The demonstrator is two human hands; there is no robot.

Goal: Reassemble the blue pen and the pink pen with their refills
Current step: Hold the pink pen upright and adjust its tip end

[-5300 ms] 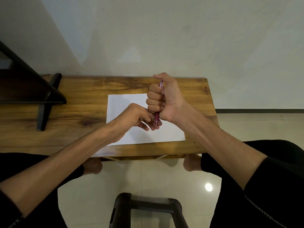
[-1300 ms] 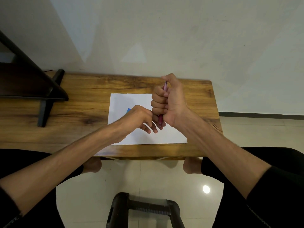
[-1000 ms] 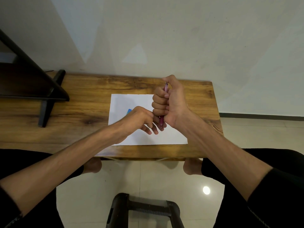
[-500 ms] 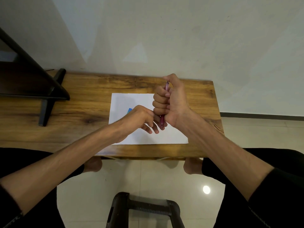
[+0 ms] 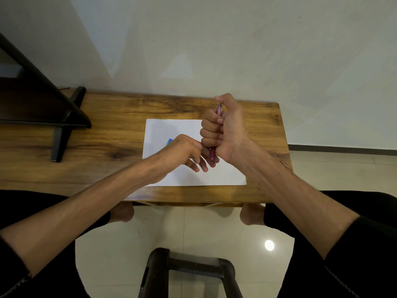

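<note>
My right hand point(image 5: 223, 127) grips the pink pen point(image 5: 213, 152) in a fist, upright above a white sheet of paper point(image 5: 225, 175). The pen's top sticks out by my thumb and its lower end pokes out below the fist. My left hand point(image 5: 184, 150) pinches that lower end with thumb and fingertips. A small bit of the blue pen point(image 5: 169, 141) shows on the paper behind my left hand; the remainder is hidden.
The paper lies on a wooden table point(image 5: 107, 130) against a pale wall. A dark stand point(image 5: 62, 123) sits at the table's left end. A black stool frame point(image 5: 189, 269) is on the tiled floor between my knees.
Both hands have stayed together on the pink pen, with only slight shifts of the fingers at its lower end. The blue pen came into sight behind my left hand.
</note>
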